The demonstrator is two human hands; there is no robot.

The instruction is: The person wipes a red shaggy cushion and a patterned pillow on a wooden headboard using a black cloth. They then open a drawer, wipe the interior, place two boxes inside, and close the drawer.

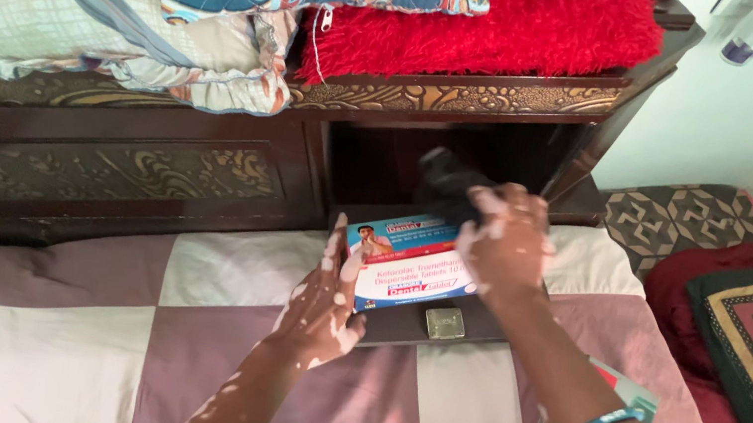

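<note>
left hand [321, 308] grips medicine box [408, 265]; right hand [505, 242] on black object [446, 184].

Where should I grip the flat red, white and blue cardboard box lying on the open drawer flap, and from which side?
Probably by its two long edges, coming from above on the near left end of the flat red, white and blue cardboard box. It lies flat, face up; the left hand already touches that end, while the right hand and a dark object crowd the far right.

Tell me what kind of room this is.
Most likely a bedroom: a carved wooden headboard with pillows stacked on top, and a checked bedsheet spread below.
</note>
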